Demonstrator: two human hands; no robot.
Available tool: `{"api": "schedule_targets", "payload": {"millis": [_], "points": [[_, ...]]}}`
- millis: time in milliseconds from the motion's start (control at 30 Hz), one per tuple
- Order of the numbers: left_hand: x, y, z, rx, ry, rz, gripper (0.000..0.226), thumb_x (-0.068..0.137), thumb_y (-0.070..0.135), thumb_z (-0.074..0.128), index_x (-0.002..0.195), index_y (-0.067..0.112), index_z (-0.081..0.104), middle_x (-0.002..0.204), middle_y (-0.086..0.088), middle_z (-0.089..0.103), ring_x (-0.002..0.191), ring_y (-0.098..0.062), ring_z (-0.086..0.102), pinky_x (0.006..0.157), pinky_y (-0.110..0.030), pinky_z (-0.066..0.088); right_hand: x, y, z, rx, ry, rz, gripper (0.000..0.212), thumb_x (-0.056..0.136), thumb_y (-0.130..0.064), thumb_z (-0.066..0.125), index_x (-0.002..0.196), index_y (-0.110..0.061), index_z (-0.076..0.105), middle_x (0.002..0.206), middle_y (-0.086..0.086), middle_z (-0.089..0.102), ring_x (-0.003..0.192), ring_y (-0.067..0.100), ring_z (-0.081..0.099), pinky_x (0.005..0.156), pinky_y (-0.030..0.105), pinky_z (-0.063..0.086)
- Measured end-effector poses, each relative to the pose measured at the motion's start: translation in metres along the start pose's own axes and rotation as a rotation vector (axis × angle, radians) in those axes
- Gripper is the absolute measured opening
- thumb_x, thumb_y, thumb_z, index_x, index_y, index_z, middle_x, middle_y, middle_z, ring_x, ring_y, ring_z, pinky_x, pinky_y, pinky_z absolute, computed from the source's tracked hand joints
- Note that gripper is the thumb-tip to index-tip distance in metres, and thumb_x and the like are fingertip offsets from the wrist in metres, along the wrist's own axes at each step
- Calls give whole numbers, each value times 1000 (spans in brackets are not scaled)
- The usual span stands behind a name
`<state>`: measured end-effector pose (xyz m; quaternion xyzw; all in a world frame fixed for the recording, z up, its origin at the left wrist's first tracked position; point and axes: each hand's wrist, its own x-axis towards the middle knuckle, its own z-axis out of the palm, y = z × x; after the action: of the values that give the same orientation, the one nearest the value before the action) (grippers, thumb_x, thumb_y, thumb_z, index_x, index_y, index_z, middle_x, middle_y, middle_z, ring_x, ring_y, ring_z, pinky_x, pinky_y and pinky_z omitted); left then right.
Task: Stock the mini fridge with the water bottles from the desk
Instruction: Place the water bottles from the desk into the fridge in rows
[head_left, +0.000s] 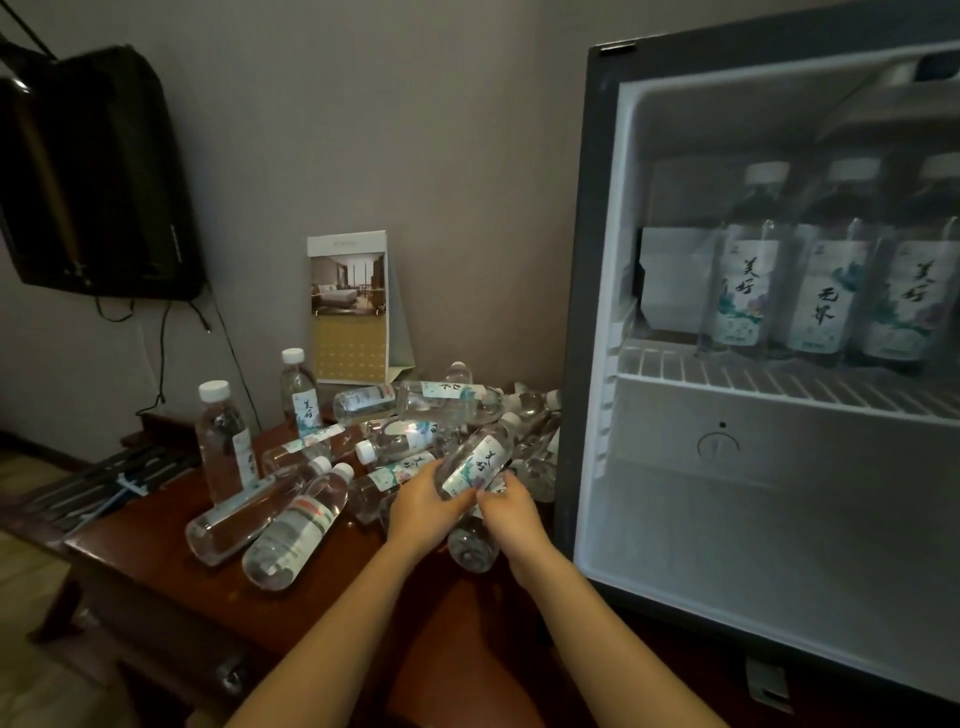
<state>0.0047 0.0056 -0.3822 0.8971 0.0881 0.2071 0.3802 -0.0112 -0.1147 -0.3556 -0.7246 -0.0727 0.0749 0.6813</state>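
Observation:
Several clear water bottles with white caps lie in a heap on the dark wooden desk (171, 566); two stand upright at its left, one of them the upright bottle (224, 444). My left hand (423, 512) grips the lower end of a tilted labelled bottle (480, 457), lifted slightly over the heap. My right hand (506, 512) closes on another bottle (472, 543) lying just beneath it. The mini fridge (587, 312) stands open at the right. Three labelled bottles (815, 291) stand upright on its upper wire shelf (701, 376). Its lower compartment holds nothing.
A card stand with a room photo (350, 306) stands at the back of the desk against the wall. A dark wall-mounted screen (98, 176) hangs at the upper left with cables below it. A low luggage rack (114, 478) sits left of the desk.

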Motion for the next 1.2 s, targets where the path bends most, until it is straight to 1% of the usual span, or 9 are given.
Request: {"api": "schedule_targets", "payload": {"millis": [133, 200, 267, 400, 633, 800, 1000, 1067, 1200], "points": [[-6, -7, -4, -178, -4, -48, 68, 77, 43, 71, 135, 18, 45, 116, 3, 61, 82, -5, 59, 73, -23, 49, 0, 2, 6, 48, 2, 35, 34, 96, -11, 44, 130, -15, 47, 111, 2, 60, 93, 13, 58, 64, 16, 47], [-12, -8, -8, -361, -21, -42, 58, 78, 33, 73, 129, 19, 50, 114, 8, 58, 82, 5, 59, 64, -9, 46, -3, 2, 6, 83, -41, 35, 35, 97, -15, 45, 132, -15, 45, 108, -1, 62, 92, 10, 60, 65, 17, 49], [-18, -9, -13, -510, -32, -50, 54, 79, 27, 73, 128, 19, 52, 117, 8, 57, 85, 7, 59, 62, -9, 46, -7, 1, 6, 105, -92, -3, 39, 98, -18, 46, 136, -20, 41, 114, -2, 61, 98, 10, 60, 70, 17, 51], [-29, 4, -26, -732, -6, -65, 44, 80, 20, 72, 120, 20, 55, 113, 3, 65, 87, -1, 66, 60, -15, 51, -18, -8, 9, 197, -192, -105, 60, 97, -19, 46, 146, -38, 18, 139, 3, 49, 119, 19, 54, 94, 39, 51], [-50, 51, -61, -869, 57, 127, 44, 76, 16, 73, 113, 28, 52, 104, 11, 68, 88, 1, 67, 63, -12, 52, -47, -50, -2, 235, -251, -319, 75, 93, -22, 54, 142, -52, 6, 136, -14, 42, 105, -2, 53, 84, 24, 53], [-68, 96, -77, -937, 39, 322, 53, 64, 34, 75, 110, 34, 49, 104, 14, 70, 96, -7, 67, 70, -16, 53, -73, -87, -27, 194, -193, -533, 66, 92, -23, 55, 133, -60, 19, 140, -9, 47, 119, 5, 52, 83, 16, 52], [-77, 162, -61, -958, 48, 515, 53, 67, 28, 77, 111, 29, 48, 108, 2, 69, 98, -15, 67, 73, -23, 55, -95, -124, -81, 178, -10, -669, 62, 91, -21, 57, 143, -36, 28, 117, -4, 63, 103, 5, 64, 79, 17, 52], [-76, 181, -48, -968, 23, 548, 54, 68, 28, 78, 111, 32, 47, 110, 2, 68, 101, -15, 66, 75, -24, 55, -101, -133, -100, 144, 45, -687, 59, 92, -19, 56, 143, -34, 31, 120, 1, 63, 104, 8, 64, 78, 18, 53], [-70, 215, -17, -935, 21, 572, 51, 71, 33, 77, 111, 38, 45, 115, 3, 64, 105, -11, 64, 82, -28, 53, -107, -145, -136, 44, 152, -704, 60, 93, -21, 55, 146, -29, 28, 130, -1, 58, 115, 10, 58, 95, 27, 50]]}}
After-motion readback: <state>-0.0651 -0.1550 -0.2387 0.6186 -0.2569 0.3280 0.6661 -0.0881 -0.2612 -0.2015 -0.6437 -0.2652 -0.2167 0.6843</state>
